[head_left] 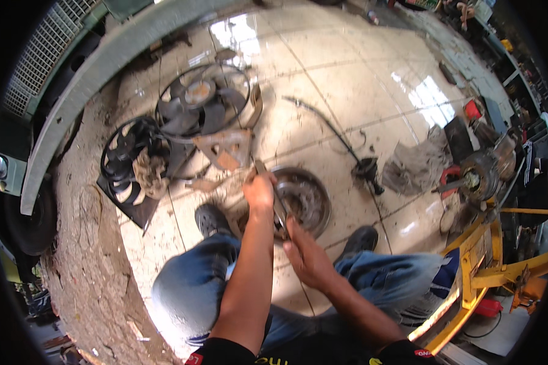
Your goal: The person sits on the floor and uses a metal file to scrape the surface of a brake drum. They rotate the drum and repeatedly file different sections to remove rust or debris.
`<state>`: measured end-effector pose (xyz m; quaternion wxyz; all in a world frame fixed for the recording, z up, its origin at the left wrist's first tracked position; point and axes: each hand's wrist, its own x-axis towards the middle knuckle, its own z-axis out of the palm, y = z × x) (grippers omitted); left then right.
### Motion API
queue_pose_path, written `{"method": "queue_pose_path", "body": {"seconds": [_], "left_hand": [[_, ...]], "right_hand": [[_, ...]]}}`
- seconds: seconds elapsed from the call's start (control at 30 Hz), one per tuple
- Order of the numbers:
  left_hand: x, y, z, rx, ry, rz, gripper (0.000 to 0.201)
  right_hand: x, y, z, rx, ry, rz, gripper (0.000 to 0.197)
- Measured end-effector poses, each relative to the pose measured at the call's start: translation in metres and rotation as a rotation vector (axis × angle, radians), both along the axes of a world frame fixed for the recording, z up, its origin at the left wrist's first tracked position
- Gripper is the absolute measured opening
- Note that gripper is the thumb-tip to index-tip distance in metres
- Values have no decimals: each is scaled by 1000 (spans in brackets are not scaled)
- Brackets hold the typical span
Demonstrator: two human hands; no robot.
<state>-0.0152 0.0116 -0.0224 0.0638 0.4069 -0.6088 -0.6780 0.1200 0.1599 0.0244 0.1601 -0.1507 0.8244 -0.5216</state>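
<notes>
My left hand is closed round the upper part of a long, narrow, flat metal bar. The lower end of that bar is at the fingers of my right hand, which grip it. Held at a slant, the bar crosses over the left side of a round, shallow metal basin on the floor between my feet. Something greyish, round and wet-looking lies inside the basin; I cannot make out its kind. My forearms hide part of the basin's near-left side.
Left of the basin lie a large black fan, a smaller fan and a rusty bracket. To the right are a black cable, a grey rag and a greasy machine part. A yellow metal frame stands near right.
</notes>
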Motion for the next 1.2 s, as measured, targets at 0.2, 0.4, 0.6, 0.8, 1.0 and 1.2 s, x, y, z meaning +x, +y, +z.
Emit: {"method": "queue_pose_path", "body": {"seconds": [0.2, 0.4, 0.6, 0.8, 1.0, 1.2], "left_hand": [[-4, 8, 4, 25, 1, 21, 13], [-2, -4, -6, 28, 48, 31, 14], [6, 4, 11, 46, 84, 34, 16], [12, -4, -9, 65, 148, 58, 6], [17, 10, -8, 51, 186, 105, 6], [14, 4, 0, 53, 143, 176, 4]], "right_hand": [[-8, 2, 5, -97, -149, -61, 54], [2, -4, 7, -74, -96, 24, 59], [12, -5, -14, 30, 138, 17, 59], [5, -10, 8, 11, -134, 15, 62], [17, 2, -4, 60, 16, 2, 57], [15, -4, -2, 63, 83, 36, 63]]}}
